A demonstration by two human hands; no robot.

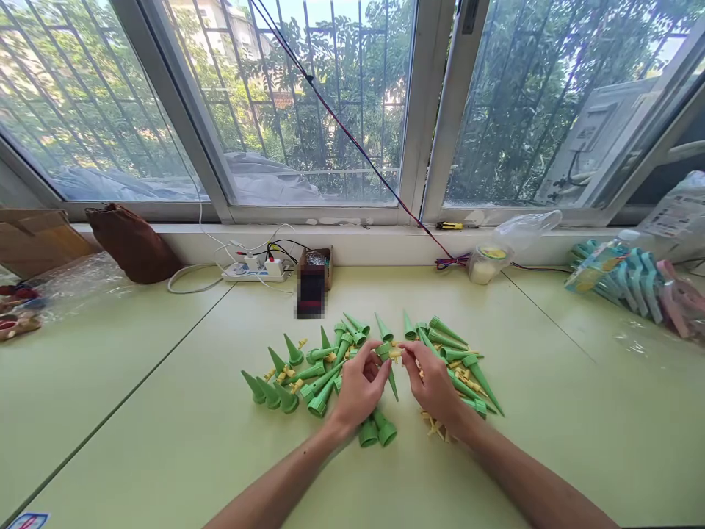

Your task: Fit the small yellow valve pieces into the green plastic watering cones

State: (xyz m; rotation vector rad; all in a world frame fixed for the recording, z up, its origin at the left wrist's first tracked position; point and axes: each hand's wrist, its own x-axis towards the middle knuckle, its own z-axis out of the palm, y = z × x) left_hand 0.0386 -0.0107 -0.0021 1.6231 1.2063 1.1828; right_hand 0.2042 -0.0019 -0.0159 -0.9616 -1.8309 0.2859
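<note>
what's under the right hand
Green plastic spikes and small yellow plastic pieces show around the right hand; whatever lies directly beneath it is covered and can't be seen.

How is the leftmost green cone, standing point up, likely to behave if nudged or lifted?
The leftmost green cone would probably slide before tipping, since its wide end sits on the table. Knocked over, its taper might make it roll in an arc. It is likely light: similar cones lying on their sides show open ends.

Green cone (384,352): held, wide end showing. Small yellow piece (395,354): just beside that end. Other green cones (287,398): some upright, others lying.
</note>
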